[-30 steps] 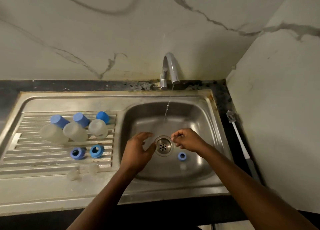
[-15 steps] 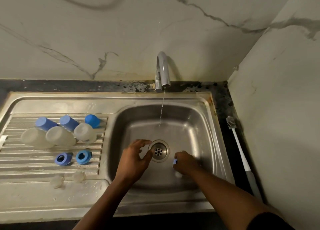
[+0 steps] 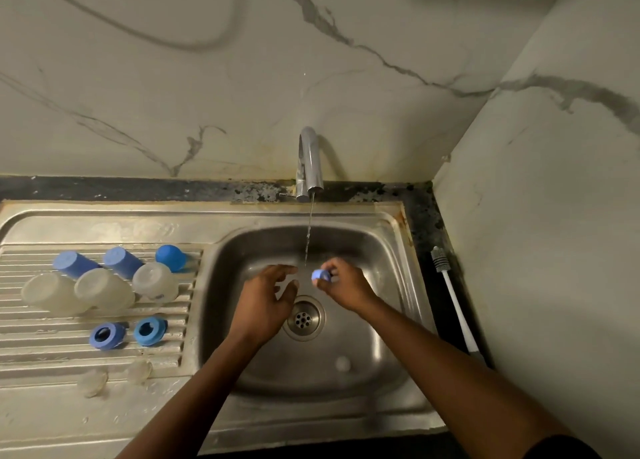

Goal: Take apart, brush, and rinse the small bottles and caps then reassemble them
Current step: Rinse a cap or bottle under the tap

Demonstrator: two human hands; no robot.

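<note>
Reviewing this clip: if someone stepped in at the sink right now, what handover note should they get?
Left hand: open over the basin beside the drain, nothing seen in it.
Right hand: fingers pinch a blue ring cap beside the tap stream.
Draining board: three clear bottles, three blue covers, two blue rings, two small clear pieces.
Another clear piece lies in the basin; the brush lies on the counter at right.
Done: all bottles are apart.
Left: rinse the held ring and the basin piece, then reassemble. Brushing cannot be judged.
</note>
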